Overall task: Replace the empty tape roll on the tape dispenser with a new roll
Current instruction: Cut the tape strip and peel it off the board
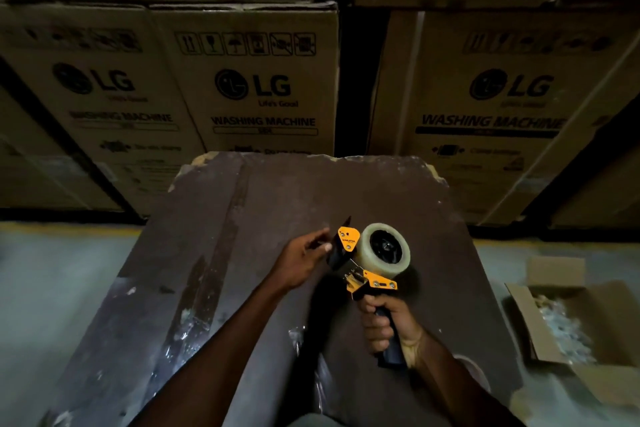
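A yellow and black tape dispenser (pixel 360 265) is held above a dark brown table (pixel 277 204). A full roll of clear tape (pixel 384 250) sits on its black hub. My right hand (pixel 384 322) is shut around the dark handle below the roll. My left hand (pixel 304 262) reaches in from the left, fingertips touching the black flap at the dispenser's front end near the yellow side plate. I cannot tell whether the fingers pinch tape there. A pale ring-like shape (pixel 474 371), partly hidden by my right forearm, lies on the table.
Tall cardboard washing-machine boxes (pixel 256 90) are stacked behind the table. An open cardboard box (pixel 568 319) with pale packing scraps sits on the floor at the right. Grey concrete floor (pixel 52 288) runs along both sides. Scraps of clear film (pixel 298 336) lie on the table's near part.
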